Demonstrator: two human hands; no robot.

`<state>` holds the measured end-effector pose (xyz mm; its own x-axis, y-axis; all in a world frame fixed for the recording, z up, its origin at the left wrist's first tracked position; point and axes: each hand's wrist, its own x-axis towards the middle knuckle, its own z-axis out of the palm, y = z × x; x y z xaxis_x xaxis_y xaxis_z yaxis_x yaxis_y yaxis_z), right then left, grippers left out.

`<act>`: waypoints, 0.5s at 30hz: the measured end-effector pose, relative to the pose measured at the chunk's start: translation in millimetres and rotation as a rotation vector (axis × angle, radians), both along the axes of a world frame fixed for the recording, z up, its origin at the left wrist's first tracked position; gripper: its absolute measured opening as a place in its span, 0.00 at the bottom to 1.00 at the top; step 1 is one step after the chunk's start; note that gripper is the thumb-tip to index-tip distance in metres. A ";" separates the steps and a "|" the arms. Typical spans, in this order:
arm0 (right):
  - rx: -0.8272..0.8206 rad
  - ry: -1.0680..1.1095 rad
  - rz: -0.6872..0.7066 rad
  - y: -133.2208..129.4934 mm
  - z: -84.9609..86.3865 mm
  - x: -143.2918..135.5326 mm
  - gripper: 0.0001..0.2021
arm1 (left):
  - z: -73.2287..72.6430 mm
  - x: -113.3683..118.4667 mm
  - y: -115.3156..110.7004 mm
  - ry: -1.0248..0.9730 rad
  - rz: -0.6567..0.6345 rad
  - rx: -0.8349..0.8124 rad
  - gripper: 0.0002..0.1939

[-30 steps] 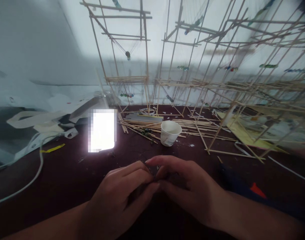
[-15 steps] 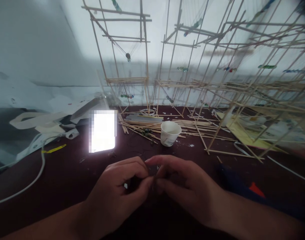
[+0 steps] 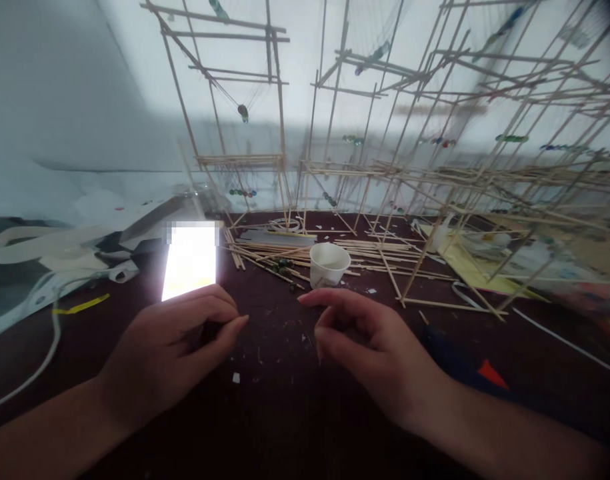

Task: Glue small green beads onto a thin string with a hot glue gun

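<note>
My left hand (image 3: 175,347) is over the dark table at the left, fingers curled and thumb near the fingertips; anything between them is too small to make out. Just beyond it a bright glowing screen (image 3: 191,260) stands. My right hand (image 3: 369,340) is to the right, its index finger extended and the thumb pressed to the other fingers, with any held item not visible. Past the index finger sits a white paper cup (image 3: 329,263). A small white scrap (image 3: 236,378) lies between the hands.
Thin wooden sticks (image 3: 279,257) and dark beads (image 3: 283,264) lie behind the cup. A tall stick framework (image 3: 402,303) with hanging beads rises at the back and right. A white cable (image 3: 57,333) curves at the left; a blue-and-red tool (image 3: 492,373) lies at the right.
My hands were together and have moved apart, the left one going left toward the screen. The right hand's index finger has lifted away from the left fingers. The view has shifted slightly right.
</note>
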<state>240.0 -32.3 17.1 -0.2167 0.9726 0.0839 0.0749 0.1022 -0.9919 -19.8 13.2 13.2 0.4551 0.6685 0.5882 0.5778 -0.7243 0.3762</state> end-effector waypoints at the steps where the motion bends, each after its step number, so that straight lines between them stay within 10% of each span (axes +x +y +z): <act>1: 0.000 0.009 -0.021 0.5 -0.3 0.5 0.17 | 1.1 -1.1 1.8 0.008 0.009 0.004 0.10; 15: 0.032 -0.088 -0.184 9.5 -11.1 7.3 0.10 | 2.8 -0.4 2.1 -0.046 0.069 -0.035 0.11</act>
